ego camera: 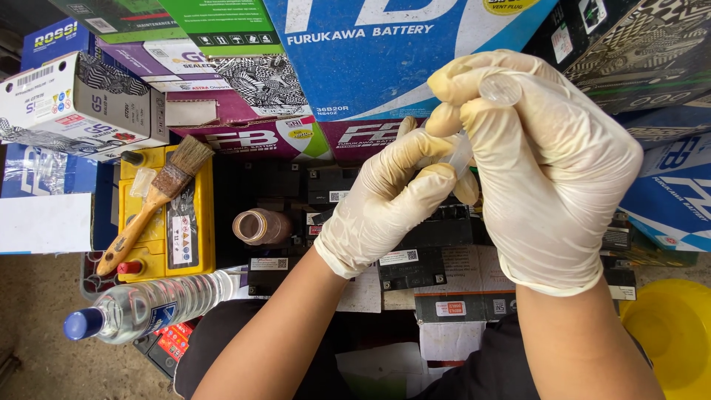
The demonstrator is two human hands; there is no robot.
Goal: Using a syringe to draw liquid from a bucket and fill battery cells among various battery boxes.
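Even, soft daylight falls on my gloved right hand (552, 163) and left hand (389, 196), with no hard shadows on the pale latex. The clear syringe (463, 148) between my fingers reads faintly, nearly lost against the gloves. Below my hands the black batteries (415, 267) sit in deep shade, detail crushed. Left of my left hand, the bottle (148, 304) shows small glints. Boxes (355, 52) above my hands bow outward toward the corners; focus is sharp throughout.

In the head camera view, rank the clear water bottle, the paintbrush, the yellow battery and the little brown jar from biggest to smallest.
1. Yellow battery.
2. Clear water bottle and paintbrush: similar length; the bottle lies nearer the camera, so unranked.
3. Brown jar, smallest.
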